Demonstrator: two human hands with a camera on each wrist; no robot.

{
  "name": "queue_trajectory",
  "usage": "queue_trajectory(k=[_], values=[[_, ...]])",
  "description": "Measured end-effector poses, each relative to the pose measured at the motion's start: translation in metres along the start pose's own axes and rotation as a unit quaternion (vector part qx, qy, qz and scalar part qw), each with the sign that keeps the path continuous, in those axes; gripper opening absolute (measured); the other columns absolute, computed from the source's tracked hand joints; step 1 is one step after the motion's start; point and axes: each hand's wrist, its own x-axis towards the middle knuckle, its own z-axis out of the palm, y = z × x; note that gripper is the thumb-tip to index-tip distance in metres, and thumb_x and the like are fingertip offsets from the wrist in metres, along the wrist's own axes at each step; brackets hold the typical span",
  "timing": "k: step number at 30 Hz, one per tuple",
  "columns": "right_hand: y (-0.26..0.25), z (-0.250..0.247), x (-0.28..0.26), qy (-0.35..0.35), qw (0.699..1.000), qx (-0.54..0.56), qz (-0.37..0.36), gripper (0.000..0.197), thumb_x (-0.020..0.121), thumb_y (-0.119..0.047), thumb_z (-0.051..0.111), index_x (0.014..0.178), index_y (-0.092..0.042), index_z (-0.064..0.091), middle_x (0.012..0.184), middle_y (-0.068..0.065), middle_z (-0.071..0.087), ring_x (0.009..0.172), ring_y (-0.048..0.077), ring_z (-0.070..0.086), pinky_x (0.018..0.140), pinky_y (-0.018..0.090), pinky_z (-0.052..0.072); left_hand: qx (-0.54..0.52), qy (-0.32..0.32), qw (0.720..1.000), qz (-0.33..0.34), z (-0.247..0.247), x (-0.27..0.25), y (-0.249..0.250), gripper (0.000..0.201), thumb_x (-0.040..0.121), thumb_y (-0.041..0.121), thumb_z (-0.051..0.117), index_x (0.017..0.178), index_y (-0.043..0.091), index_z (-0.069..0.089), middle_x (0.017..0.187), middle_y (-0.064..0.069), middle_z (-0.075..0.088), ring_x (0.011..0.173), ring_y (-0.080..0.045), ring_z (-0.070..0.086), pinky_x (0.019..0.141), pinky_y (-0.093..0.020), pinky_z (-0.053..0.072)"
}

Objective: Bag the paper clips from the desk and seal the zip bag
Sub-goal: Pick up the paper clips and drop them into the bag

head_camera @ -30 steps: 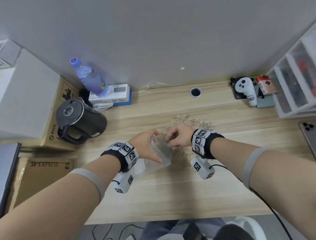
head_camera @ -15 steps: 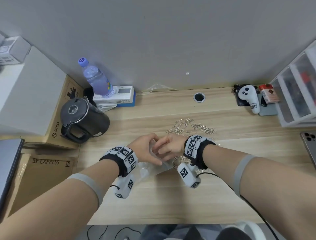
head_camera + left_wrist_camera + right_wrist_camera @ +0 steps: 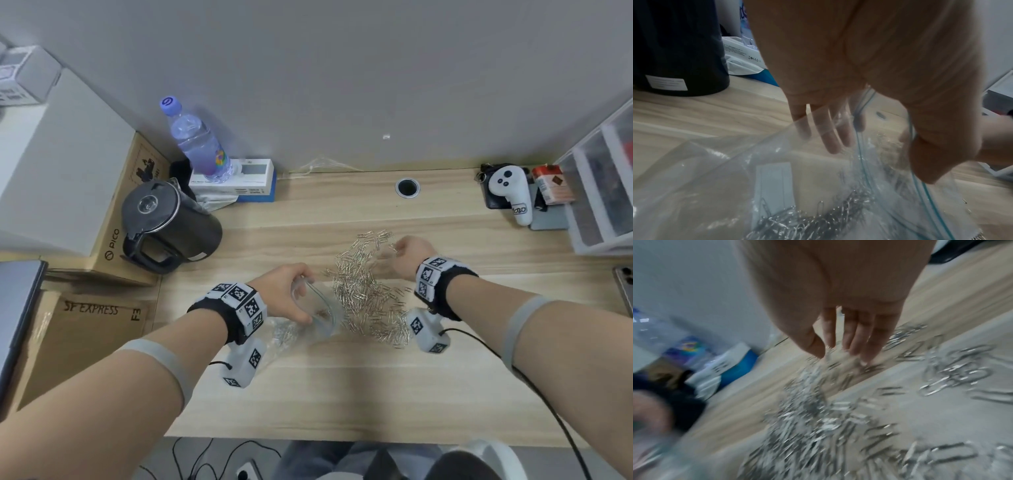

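- Left hand (image 3: 286, 294) grips the zip bag (image 3: 310, 325) by its rim; thumb and fingers curl round the rim and hold the mouth open toward the pile. Bag lies on the desk (image 3: 342, 387) near the middle, a bit left, w/ some clips already at its bottom (left wrist view).
- Right hand (image 3: 409, 255) is over the far end of the paper clips (image 3: 366, 291), fingers pointing down, loosely spread, tips at the clips. Wrist view is blurred, so can't tell if it has any pinched; looks like nothing firmly held yet.
- Pile runs from mid-desk toward the front edge, just right of the bag mouth, nearly touching it.
- Step in hand, my read: gather another batch and feed it in. Lots still out, so task is early to mid.
- To do it well: keep the mouth low on the desk and wide; rake or scoop w/ cupped fingers toward the opening rather than picking singles.
- Sweep stragglers from the far side in first so nothing gets left.
- Risk: clips snag on the zip track or skid under the bag; lift the lower lip only slightly.
- Don't let the left hand's grip slacken or the mouth collapses.
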Motion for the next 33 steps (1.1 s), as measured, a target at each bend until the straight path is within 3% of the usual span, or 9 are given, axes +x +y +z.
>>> queue_trajectory(k=[3, 6, 10, 18, 23, 27, 29, 31, 33], values=[[0.021, -0.019, 0.014, 0.070, 0.993, -0.065, 0.071, 0.055, 0.079, -0.034, 0.067, 0.128, -0.015, 0.049, 0.130, 0.013, 0.047, 0.116, 0.033, 0.049, 0.099, 0.047, 0.045, -0.005, -0.019, 1.000, -0.008, -0.004, 0.001, -0.005, 0.067, 0.065, 0.023, 0.094, 0.118, 0.024, 0.053, 0.102, 0.003, 0.062, 0.093, -0.015, 0.061, 0.078, -0.028, 0.054], [0.037, -0.019, 0.023, 0.088, 0.987, -0.100, 0.084, 0.056, 0.080, -0.033, 0.058, 0.131, -0.016, 0.046, 0.131, 0.014, 0.040, 0.123, 0.036, 0.038, 0.100, 0.047, 0.038, -0.003, -0.029, 0.999, -0.014, -0.004, 0.004, -0.007, 0.069, 0.065, 0.022, 0.095, 0.117, 0.023, 0.051, 0.105, 0.000, 0.063, 0.098, -0.019, 0.063, 0.082, -0.032, 0.056], [0.042, -0.006, 0.022, 0.078, 0.990, -0.111, 0.038, 0.056, 0.079, -0.045, 0.060, 0.128, -0.021, 0.048, 0.129, 0.012, 0.039, 0.123, 0.035, 0.033, 0.097, 0.044, 0.036, 0.006, -0.030, 0.999, -0.025, -0.003, 0.006, -0.007, 0.072, 0.061, 0.027, 0.097, 0.114, 0.026, 0.047, 0.109, 0.001, 0.066, 0.107, -0.021, 0.066, 0.094, -0.042, 0.058], [0.018, 0.021, 0.005, -0.026, 0.987, -0.135, -0.078, 0.037, 0.081, -0.053, 0.061, 0.111, -0.033, 0.058, 0.119, 0.001, 0.041, 0.114, 0.024, 0.042, 0.102, 0.044, 0.040, 0.022, -0.046, 0.998, -0.022, 0.000, 0.007, 0.000, 0.074, 0.063, 0.026, 0.095, 0.116, 0.026, 0.045, 0.108, 0.005, 0.065, 0.104, -0.018, 0.065, 0.088, -0.037, 0.059], [0.007, 0.032, -0.006, -0.139, 0.980, -0.095, -0.110, 0.042, 0.083, -0.024, 0.067, 0.125, -0.022, 0.063, 0.111, -0.003, 0.062, 0.093, 0.017, 0.064, 0.088, 0.034, 0.055, 0.028, -0.049, 0.998, -0.022, 0.002, 0.002, 0.002, 0.075, 0.063, 0.028, 0.096, 0.118, 0.025, 0.045, 0.108, 0.005, 0.065, 0.102, -0.017, 0.064, 0.087, -0.038, 0.059], [0.014, 0.020, -0.006, -0.082, 0.993, -0.056, -0.071, 0.037, 0.087, -0.010, 0.059, 0.124, -0.016, 0.058, 0.113, 0.002, 0.060, 0.084, 0.014, 0.060, 0.063, 0.015, 0.051, 0.038, -0.059, 0.997, -0.022, 0.002, -0.001, 0.004, 0.074, 0.065, 0.028, 0.094, 0.119, 0.026, 0.043, 0.110, 0.005, 0.064, 0.105, -0.017, 0.064, 0.087, -0.036, 0.058], [0.025, 0.010, -0.007, -0.052, 0.993, -0.094, -0.044, 0.047, 0.083, -0.016, 0.065, 0.128, -0.016, 0.054, 0.117, 0.005, 0.057, 0.090, 0.019, 0.060, 0.070, 0.023, 0.052, 0.044, -0.066, 0.997, -0.024, 0.002, -0.003, 0.005, 0.073, 0.066, 0.026, 0.093, 0.120, 0.026, 0.043, 0.110, 0.005, 0.064, 0.105, -0.018, 0.064, 0.087, -0.034, 0.058], [0.038, 0.003, -0.012, -0.029, 0.984, -0.173, -0.020, 0.065, 0.070, -0.034, 0.076, 0.129, -0.020, 0.050, 0.121, 0.007, 0.048, 0.101, 0.026, 0.056, 0.087, 0.036, 0.053, 0.054, -0.072, 0.996, -0.025, 0.004, -0.005, 0.007, 0.073, 0.066, 0.026, 0.093, 0.120, 0.026, 0.043, 0.110, 0.006, 0.064, 0.103, -0.018, 0.065, 0.087, -0.035, 0.058], [0.049, 0.001, -0.020, -0.009, 0.969, -0.246, 0.009, 0.085, 0.055, -0.051, 0.083, 0.124, -0.021, 0.043, 0.122, 0.008, 0.041, 0.111, 0.030, 0.050, 0.093, 0.043, 0.050, 0.064, -0.076, 0.995, -0.026, 0.006, -0.006, 0.009, 0.074, 0.065, 0.027, 0.093, 0.120, 0.026, 0.043, 0.109, 0.008, 0.064, 0.102, -0.019, 0.066, 0.088, -0.036, 0.058]])
